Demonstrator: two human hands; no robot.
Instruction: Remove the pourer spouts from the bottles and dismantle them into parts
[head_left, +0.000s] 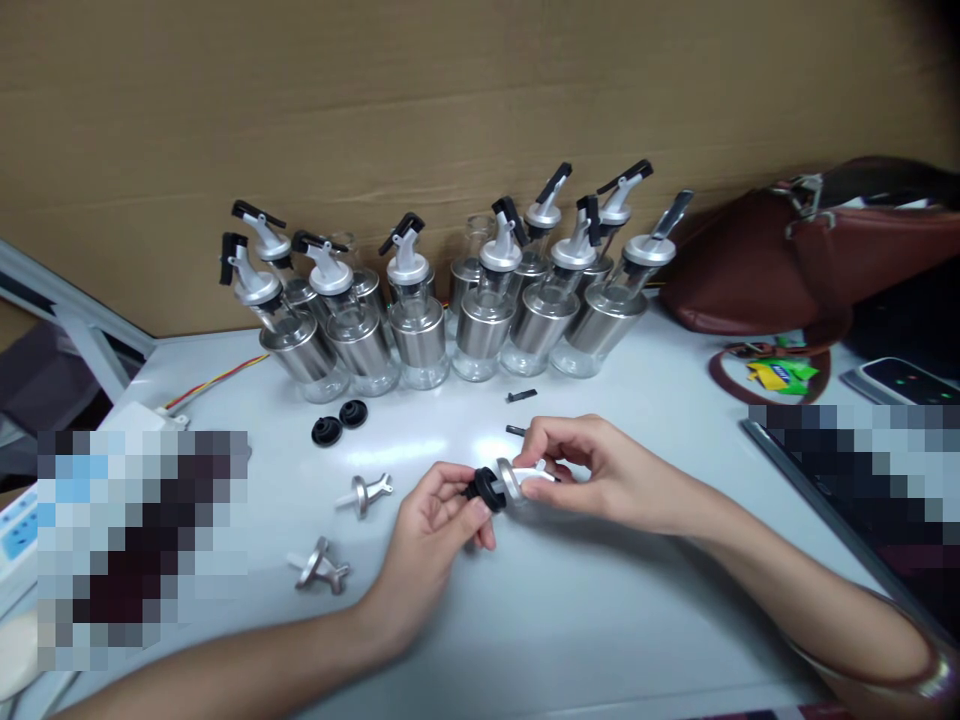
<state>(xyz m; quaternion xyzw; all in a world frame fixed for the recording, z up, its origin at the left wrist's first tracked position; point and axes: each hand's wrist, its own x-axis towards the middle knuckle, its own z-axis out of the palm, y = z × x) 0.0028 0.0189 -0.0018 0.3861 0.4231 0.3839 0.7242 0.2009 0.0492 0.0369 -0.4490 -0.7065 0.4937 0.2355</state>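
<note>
Holding, left hand (pixel 442 515): one black stopper (pixel 489 490); right hand (pixel 581 470): one silver pourer top (pixel 511 482), its stem at the stopper; both above the white table (pixel 600 620).

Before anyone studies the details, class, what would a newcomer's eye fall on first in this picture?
First, the cluster of glass-and-metal bottles along the cardboard wall, most topped with silver spouts and black levers. Next, front and centre, the left hand holding a black stopper against the silver pourer in the right hand. Then the large reddish-brown bag at the back right.
</note>
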